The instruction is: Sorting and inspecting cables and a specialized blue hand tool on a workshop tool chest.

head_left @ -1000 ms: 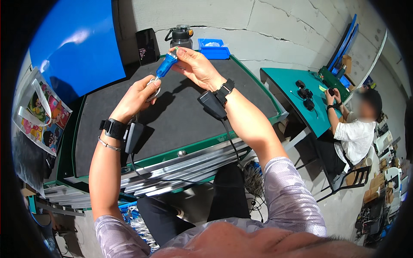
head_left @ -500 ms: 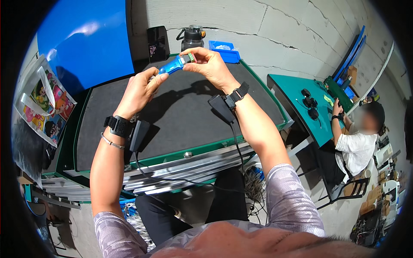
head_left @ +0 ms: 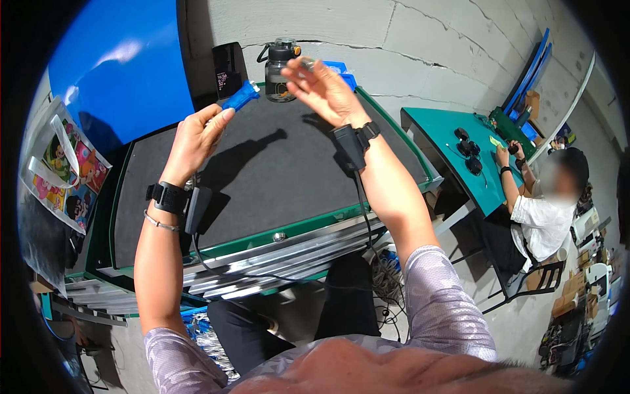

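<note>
My left hand [head_left: 195, 141] pinches a translucent blue cable adapter [head_left: 240, 97] by its lower end, above the far left of the bench mat. The adapter's pale plug end points up and right, bare of anything attached. Up and to the right, my right hand [head_left: 331, 97] is raised apart from it, with a small terminal-block connector [head_left: 307, 64] between thumb and forefinger. Its other fingers are loosely spread, and they hide part of the piece. Both wrists carry black straps with small boxes and cables.
Behind my hands stand a dark bottle [head_left: 281, 65], a phone [head_left: 228, 69] and a blue bin [head_left: 344, 75]. The dark mat [head_left: 262, 190] has a green rim. A patterned bag [head_left: 72, 164] hangs left. A co-worker [head_left: 548, 210] sits at the green table [head_left: 446, 154] on the right.
My hands have moved apart. The small connector has come off the blue adapter with my right hand, which rose slightly; my left hand shifted left with the adapter.
</note>
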`<state>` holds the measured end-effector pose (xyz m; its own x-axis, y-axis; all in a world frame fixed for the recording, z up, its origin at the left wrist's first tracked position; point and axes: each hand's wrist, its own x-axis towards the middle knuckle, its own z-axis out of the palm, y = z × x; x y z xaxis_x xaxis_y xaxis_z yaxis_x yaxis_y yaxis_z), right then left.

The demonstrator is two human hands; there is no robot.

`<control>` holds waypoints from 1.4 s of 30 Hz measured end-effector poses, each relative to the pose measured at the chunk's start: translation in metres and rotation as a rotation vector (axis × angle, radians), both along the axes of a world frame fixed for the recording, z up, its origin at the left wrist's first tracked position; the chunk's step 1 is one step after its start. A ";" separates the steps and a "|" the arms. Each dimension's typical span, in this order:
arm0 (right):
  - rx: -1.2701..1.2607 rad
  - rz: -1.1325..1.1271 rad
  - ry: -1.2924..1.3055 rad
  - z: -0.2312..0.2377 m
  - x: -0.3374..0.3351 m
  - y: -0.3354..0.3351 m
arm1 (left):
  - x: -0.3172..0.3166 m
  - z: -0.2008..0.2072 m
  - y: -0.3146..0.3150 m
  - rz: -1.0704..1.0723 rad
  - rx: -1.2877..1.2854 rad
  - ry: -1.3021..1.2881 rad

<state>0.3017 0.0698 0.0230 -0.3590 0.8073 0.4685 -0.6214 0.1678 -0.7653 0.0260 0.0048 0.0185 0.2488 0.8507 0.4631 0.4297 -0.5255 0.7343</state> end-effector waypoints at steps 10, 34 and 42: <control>0.092 0.189 -0.128 -0.016 -0.031 -0.007 | 0.011 -0.003 -0.009 0.020 0.078 0.061; 0.335 -0.151 -0.414 -0.001 -0.028 -0.023 | 0.010 -0.004 -0.009 0.096 0.184 0.136; 0.341 -0.192 -0.558 0.001 -0.025 -0.025 | 0.007 -0.007 -0.006 0.069 0.149 0.157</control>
<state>0.2764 0.0452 0.0243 -0.4856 0.7211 0.4942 -0.0839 0.5243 -0.8474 0.0333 -0.0009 0.0118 0.2718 0.7930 0.5452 0.5712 -0.5889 0.5717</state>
